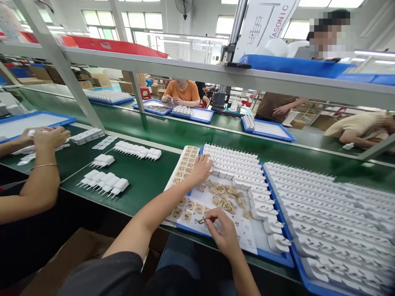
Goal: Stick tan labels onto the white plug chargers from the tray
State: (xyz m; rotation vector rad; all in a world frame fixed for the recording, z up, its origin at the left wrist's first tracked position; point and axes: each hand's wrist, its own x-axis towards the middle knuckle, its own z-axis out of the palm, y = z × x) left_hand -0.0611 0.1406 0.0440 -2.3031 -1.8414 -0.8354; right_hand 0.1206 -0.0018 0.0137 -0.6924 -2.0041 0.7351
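My left hand (202,169) is at the left end of the rows of white plug adapters (234,162), its fingers curled on an adapter there; the fingertips are partly hidden. Lower down, my right hand (224,231) pinches a small brown sticker (202,221) between thumb and forefinger, above a white sticker sheet (243,234). More tan stickers sit in rows on this sheet and on a second sheet (175,172) to the left. A loose heap of tan pieces (226,197) lies in the middle of the blue-edged tray (277,258).
Another blue tray (300,257) packed with adapters stands at the right. Several adapters (105,181) lie on the green bench (145,185) to the left, near a co-worker's hands (49,137). A metal shelf (185,68) crosses above; people sit beyond the bench.
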